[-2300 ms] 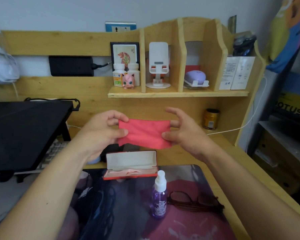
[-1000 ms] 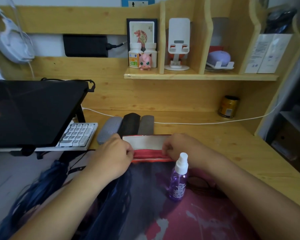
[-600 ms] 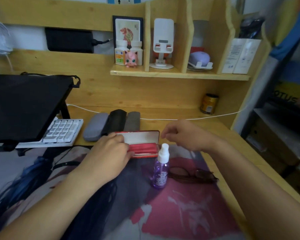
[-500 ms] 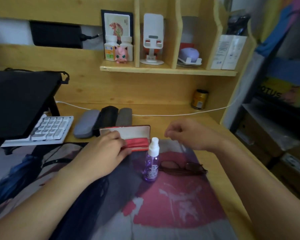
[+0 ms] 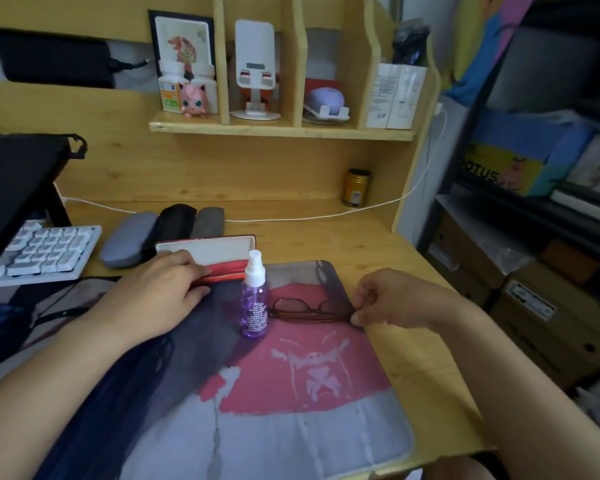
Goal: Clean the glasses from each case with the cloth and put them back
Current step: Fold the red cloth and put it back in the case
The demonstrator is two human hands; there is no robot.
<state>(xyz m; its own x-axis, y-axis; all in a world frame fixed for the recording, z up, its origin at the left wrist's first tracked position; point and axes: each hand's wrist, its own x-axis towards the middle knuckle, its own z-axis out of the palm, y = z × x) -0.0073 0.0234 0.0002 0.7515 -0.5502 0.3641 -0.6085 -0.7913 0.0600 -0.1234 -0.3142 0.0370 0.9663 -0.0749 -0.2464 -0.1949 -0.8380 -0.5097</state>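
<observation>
A red glasses case [image 5: 215, 252] lies open at the far edge of the desk mat, white inside its lid, with the red cloth [image 5: 227, 270] folded in its tray. My left hand [image 5: 160, 292] rests flat on the case's left end, holding it down. Dark-framed glasses [image 5: 303, 310] lie folded on the mat to the right of a purple spray bottle [image 5: 255, 303]. My right hand [image 5: 392, 299] pinches the right end of the glasses with thumb and fingers. Three closed cases, blue-grey [image 5: 127, 239], black [image 5: 174, 221] and grey [image 5: 208, 221], lie behind the red one.
A large printed desk mat [image 5: 291, 393] covers the wooden desk. A white keyboard [image 5: 39, 251] and a raised black laptop [image 5: 11, 181] stand at the left. A white cable [image 5: 291, 218] and a gold tin [image 5: 356, 187] sit at the back. Shelves with boxes stand at the right.
The cloth went from both hands into the open red case. My right hand then left the case, moved right and down, and closed on the end of the glasses.
</observation>
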